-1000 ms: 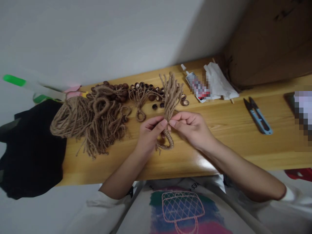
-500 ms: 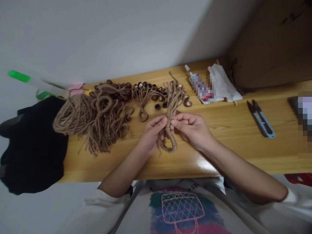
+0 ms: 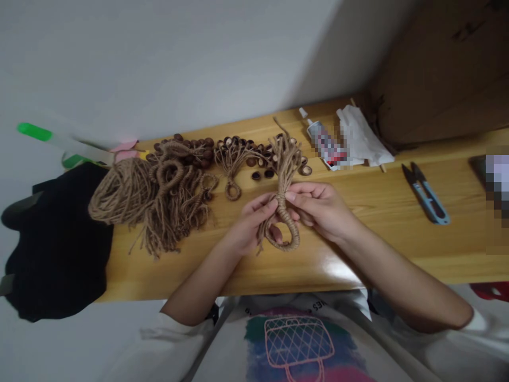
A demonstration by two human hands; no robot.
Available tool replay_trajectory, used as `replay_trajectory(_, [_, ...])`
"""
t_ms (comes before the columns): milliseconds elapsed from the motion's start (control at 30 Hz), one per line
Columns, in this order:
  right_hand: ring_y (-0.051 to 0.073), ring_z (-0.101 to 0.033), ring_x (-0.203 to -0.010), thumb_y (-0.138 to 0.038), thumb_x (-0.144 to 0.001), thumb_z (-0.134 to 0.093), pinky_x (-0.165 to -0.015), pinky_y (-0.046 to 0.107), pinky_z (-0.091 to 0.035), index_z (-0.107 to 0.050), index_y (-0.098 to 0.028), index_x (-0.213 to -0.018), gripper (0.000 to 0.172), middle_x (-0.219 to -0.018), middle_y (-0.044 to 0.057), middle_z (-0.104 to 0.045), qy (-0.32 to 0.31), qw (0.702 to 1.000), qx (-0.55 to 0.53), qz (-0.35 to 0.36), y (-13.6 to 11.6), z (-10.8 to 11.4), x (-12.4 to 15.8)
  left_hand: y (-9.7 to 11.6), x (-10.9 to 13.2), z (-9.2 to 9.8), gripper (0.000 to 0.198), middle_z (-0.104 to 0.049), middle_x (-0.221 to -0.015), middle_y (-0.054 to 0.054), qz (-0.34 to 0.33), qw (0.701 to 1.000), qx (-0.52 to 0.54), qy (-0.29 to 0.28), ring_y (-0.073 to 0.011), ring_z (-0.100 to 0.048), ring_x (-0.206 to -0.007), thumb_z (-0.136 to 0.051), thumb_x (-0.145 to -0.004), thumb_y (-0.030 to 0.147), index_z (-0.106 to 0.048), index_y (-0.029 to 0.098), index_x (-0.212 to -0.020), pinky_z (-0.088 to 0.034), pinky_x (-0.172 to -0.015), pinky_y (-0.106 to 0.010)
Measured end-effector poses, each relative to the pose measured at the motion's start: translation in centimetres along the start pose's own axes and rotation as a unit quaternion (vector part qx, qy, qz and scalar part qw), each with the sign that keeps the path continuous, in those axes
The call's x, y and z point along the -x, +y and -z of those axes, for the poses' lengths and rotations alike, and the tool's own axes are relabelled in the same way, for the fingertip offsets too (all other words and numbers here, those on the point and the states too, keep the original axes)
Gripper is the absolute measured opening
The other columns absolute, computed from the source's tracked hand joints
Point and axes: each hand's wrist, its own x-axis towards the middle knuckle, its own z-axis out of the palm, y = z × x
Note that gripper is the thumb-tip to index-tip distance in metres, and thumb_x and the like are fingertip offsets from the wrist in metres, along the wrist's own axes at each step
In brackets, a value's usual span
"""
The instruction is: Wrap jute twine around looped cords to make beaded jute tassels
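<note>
Jute tassel [image 3: 285, 159], centre frame, long axis near vertical, fringe uppermost; left hand [image 3: 248, 225] and right hand [image 3: 324, 209] pinch its wrapped neck from opposite sides.

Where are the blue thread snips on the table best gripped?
Probably by the blue handle end of the blue-handled metal thread snips, coming from above on the near right: they lie flat on the wooden table, dark blade tips pointing far-left, with bare wood around them.
</note>
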Motion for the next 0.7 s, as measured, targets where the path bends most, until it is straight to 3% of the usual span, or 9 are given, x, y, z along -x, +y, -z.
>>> replay_trajectory(133, [0.005, -0.043, -0.031, -0.037, -0.061, -0.080, -0.030, 0.017, -0.027, -0.064, -0.014, -0.065, 0.029, -0.042, -0.003, -0.057, -0.011, 1.000, -0.018, 0.004, -0.3, -0.3, 0.1, -0.1, 0.0, 0.2, 0.041, -0.072, -0.088, -0.011, 0.011, 0.999, -0.026, -0.036, -0.0234, -0.072, -0.074, -0.066, -0.077, 0.044, -0.058, 0.014, -0.104, -0.047, -0.035, -0.017])
replay_trajectory(267, [0.005, -0.044, -0.033, -0.038, -0.059, -0.081, -0.030, 0.018, -0.030, -0.067, -0.014, -0.066, 0.028, -0.049, -0.002, -0.061, 0.001, 1.000, -0.002, 0.015, -0.1, -0.2, 0.1, 0.0, -0.1, 0.5, 0.041, -0.072, -0.087, -0.012, 0.030, 0.998, -0.035, -0.048, -0.0238, -0.072, -0.071, -0.066, -0.077, 0.045, -0.055, 0.013, -0.101, -0.043, -0.032, -0.014])
replay_trajectory(433, [0.007, -0.052, -0.044, -0.038, -0.060, -0.081, -0.042, 0.020, -0.043, -0.067, -0.015, -0.064, 0.027, -0.058, 0.000, -0.064, 0.016, 0.996, 0.068, 0.047, 0.6, 0.9, -0.1, -0.2, -0.1, 0.7, 0.038, -0.071, -0.077, -0.010, 0.043, 0.997, -0.034, -0.056, -0.0214, -0.071, -0.062, -0.068, -0.075, 0.044, -0.054, 0.013, -0.093, -0.036, -0.029, -0.012])
replay_trajectory(533, [0.008, -0.053, -0.045, -0.040, -0.065, -0.078, -0.044, 0.022, -0.045, -0.068, -0.016, -0.068, 0.025, -0.059, 0.000, -0.063, -0.009, 0.995, 0.088, 0.046, 0.7, 1.3, 0.0, -0.3, -0.2, 0.5, 0.037, -0.070, -0.074, -0.008, 0.035, 0.997, -0.025, -0.062, -0.0195, -0.070, -0.059, -0.068, -0.075, 0.045, -0.054, 0.014, -0.091, -0.042, -0.035, -0.016])
replay_trajectory(633, [0.009, -0.051, -0.046, -0.042, -0.068, -0.075, -0.045, 0.023, -0.044, -0.070, -0.018, -0.072, 0.024, -0.057, 0.000, -0.062, -0.020, 0.993, 0.104, 0.046, 0.4, 1.4, 0.0, -0.4, -0.3, 0.1, 0.036, -0.068, -0.070, -0.005, -0.012, 0.998, -0.057, -0.029, -0.0156, -0.067, -0.063, -0.070, -0.073, 0.045, -0.058, 0.013, -0.086, -0.051, -0.052, -0.021])
replay_trajectory(700, [0.009, -0.052, -0.050, -0.042, -0.068, -0.075, -0.048, 0.023, -0.045, -0.071, -0.019, -0.073, 0.024, -0.059, 0.000, -0.062, 0.000, 0.988, 0.137, 0.065, 0.3, 1.3, 0.1, -0.4, -0.4, -0.1, 0.031, -0.067, -0.072, -0.004, -0.074, 0.990, -0.116, 0.037, -0.0125, -0.065, -0.068, -0.073, -0.070, 0.039, -0.062, 0.013, -0.084, -0.050, -0.062, -0.022])
